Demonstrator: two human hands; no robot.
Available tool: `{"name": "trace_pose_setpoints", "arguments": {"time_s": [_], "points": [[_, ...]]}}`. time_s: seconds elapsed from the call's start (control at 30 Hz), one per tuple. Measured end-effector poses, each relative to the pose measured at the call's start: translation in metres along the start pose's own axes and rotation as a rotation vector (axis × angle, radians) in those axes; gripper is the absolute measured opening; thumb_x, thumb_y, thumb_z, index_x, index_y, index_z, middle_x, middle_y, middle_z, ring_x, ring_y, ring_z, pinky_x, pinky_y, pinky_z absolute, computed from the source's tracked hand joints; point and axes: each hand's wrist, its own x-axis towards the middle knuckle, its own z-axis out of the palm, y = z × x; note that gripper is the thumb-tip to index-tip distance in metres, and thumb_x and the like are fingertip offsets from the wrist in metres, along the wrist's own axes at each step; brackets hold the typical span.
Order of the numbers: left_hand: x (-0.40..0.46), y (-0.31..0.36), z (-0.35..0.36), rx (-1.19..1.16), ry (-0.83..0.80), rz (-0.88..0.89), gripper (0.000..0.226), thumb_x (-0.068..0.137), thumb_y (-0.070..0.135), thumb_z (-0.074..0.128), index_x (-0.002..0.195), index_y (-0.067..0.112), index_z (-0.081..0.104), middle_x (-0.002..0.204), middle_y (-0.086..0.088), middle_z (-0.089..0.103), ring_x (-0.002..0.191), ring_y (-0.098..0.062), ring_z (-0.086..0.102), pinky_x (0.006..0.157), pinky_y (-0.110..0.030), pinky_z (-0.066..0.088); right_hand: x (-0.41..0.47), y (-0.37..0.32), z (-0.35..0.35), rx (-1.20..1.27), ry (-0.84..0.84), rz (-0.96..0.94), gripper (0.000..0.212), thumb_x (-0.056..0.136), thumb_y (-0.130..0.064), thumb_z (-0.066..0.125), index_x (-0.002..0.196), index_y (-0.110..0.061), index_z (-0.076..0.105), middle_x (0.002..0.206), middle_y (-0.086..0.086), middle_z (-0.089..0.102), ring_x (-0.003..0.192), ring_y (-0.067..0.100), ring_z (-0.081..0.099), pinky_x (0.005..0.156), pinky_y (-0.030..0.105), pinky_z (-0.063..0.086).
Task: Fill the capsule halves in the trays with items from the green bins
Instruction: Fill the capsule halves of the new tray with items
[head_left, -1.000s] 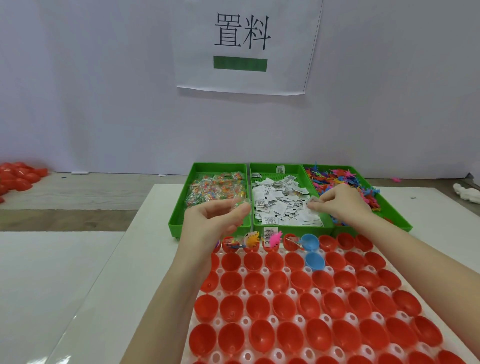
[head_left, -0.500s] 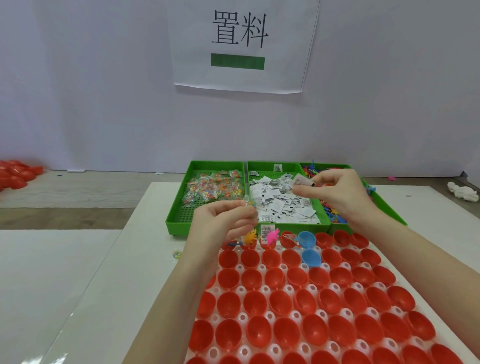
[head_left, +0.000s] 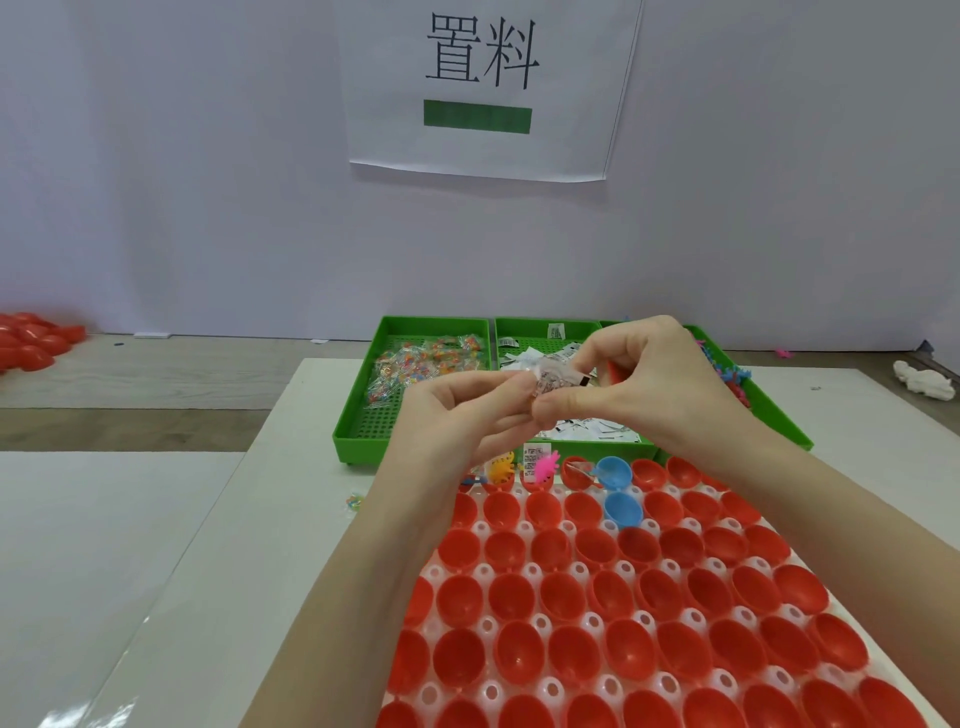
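My left hand (head_left: 462, 415) and my right hand (head_left: 644, 384) meet above the green bins and together pinch a small clear packet with a paper slip (head_left: 558, 379). Below them lies a white tray (head_left: 485, 571) of red capsule halves (head_left: 571, 597), with two blue halves (head_left: 621, 509) near the back row. In that back row an orange toy (head_left: 501, 467), a pink toy (head_left: 545, 466) and a paper slip (head_left: 535, 457) sit in halves. Three green bins stand behind: the left bin (head_left: 363, 410) holds clear packets of colourful bits, the middle bin (head_left: 545, 332) paper slips, the right bin (head_left: 779, 415) colourful toys.
A small colourful piece (head_left: 355, 502) lies on the white table left of the tray. Loose red halves (head_left: 31, 340) are piled at the far left by the wall. A white object (head_left: 924, 382) lies at the far right. A paper sign (head_left: 488, 88) hangs on the wall.
My right hand lifted a paper slip from the middle bin and moved left; my left hand rose with its packet. Both hands now meet on the packet and slip.
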Motion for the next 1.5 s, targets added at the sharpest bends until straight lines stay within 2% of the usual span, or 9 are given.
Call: {"name": "trace_pose_setpoints", "arguments": {"time_s": [0.3,0.43,0.57,0.67,0.73,0.83,1.0,1.3,1.5], "points": [[-0.002,0.003,0.0,0.092,-0.053,0.023,0.048,0.061,0.041,0.07,0.094,0.006,0.071,0.082,-0.011,0.074,0.077,-0.018,0.071,0.074,-0.022,0.056,0.002,-0.009,-0.001,-0.171,0.019,-0.016,0.032,0.045,-0.051,0.074,0.052,-0.022,0.062,0.033,-0.009,0.035,0.036,0.006,0.032,0.041,0.016,0.025],[-0.002,-0.001,0.003,0.096,0.03,0.074,0.038,0.065,0.029,0.071,0.094,0.004,0.071,0.08,-0.009,0.074,0.076,-0.017,0.072,0.076,-0.024,0.055,0.0,-0.014,0.0,-0.203,0.026,-0.025,0.033,0.049,-0.051,0.07,0.061,-0.022,0.063,0.035,-0.011,0.04,0.038,0.005,0.036,0.044,0.015,0.032],[-0.001,-0.001,0.004,-0.022,0.079,0.048,0.021,0.07,0.018,0.07,0.085,0.004,0.07,0.072,-0.006,0.073,0.063,-0.015,0.071,0.059,-0.014,0.052,-0.007,-0.016,-0.006,0.148,-0.039,0.113,0.039,0.068,-0.056,0.056,0.089,-0.025,0.063,0.057,-0.005,0.043,0.043,0.002,0.035,0.044,0.013,0.034],[0.0,-0.002,0.005,-0.048,0.106,0.023,0.01,0.074,0.013,0.07,0.08,0.005,0.069,0.07,-0.007,0.072,0.061,-0.015,0.07,0.055,-0.013,0.051,-0.01,-0.014,-0.013,0.563,-0.097,0.199,0.023,0.098,-0.016,0.036,0.106,-0.017,0.058,0.065,-0.004,0.049,0.049,0.004,0.045,0.05,0.017,0.046],[-0.001,-0.003,0.007,-0.061,0.111,0.016,0.008,0.076,0.012,0.07,0.08,0.004,0.069,0.071,-0.007,0.073,0.061,-0.015,0.07,0.054,-0.013,0.051,-0.013,-0.013,-0.016,0.603,-0.09,0.152,0.031,0.096,0.0,0.035,0.114,-0.017,0.054,0.066,-0.005,0.059,0.053,0.004,0.05,0.054,0.016,0.047],[-0.002,-0.003,0.01,-0.093,0.116,0.019,0.004,0.078,0.009,0.069,0.078,0.005,0.068,0.071,-0.008,0.073,0.061,-0.015,0.07,0.054,-0.012,0.05,-0.018,-0.012,-0.018,0.445,-0.044,0.062,0.037,0.091,-0.004,0.044,0.12,-0.026,0.047,0.082,-0.007,0.073,0.065,0.001,0.058,0.061,0.013,0.048],[-0.004,-0.003,0.015,-0.065,0.1,0.027,0.01,0.078,0.012,0.07,0.082,0.003,0.068,0.074,-0.006,0.073,0.062,-0.015,0.07,0.054,-0.012,0.05,-0.023,-0.014,-0.017,0.401,0.024,0.053,0.043,0.086,-0.003,0.053,0.121,-0.028,0.048,0.093,-0.01,0.073,0.074,0.001,0.064,0.075,0.017,0.051],[-0.004,-0.001,0.016,-0.154,-0.036,-0.032,0.014,0.059,0.019,0.071,0.068,0.009,0.074,0.074,-0.009,0.073,0.064,-0.018,0.071,0.054,-0.014,0.051,-0.024,-0.015,-0.014,0.337,0.07,0.097,0.053,0.07,0.006,0.07,0.107,-0.029,0.055,0.083,-0.006,0.063,0.059,0.006,0.065,0.065,0.017,0.055],[-0.002,-0.005,0.014,-0.285,-0.207,-0.19,0.021,0.063,0.019,0.068,0.078,0.006,0.076,0.087,-0.006,0.074,0.077,-0.018,0.071,0.059,-0.013,0.052,-0.024,-0.018,-0.02,0.266,0.033,0.17,0.042,0.069,0.006,0.072,0.099,-0.023,0.065,0.086,-0.006,0.071,0.06,0.003,0.066,0.063,0.013,0.054]]}}
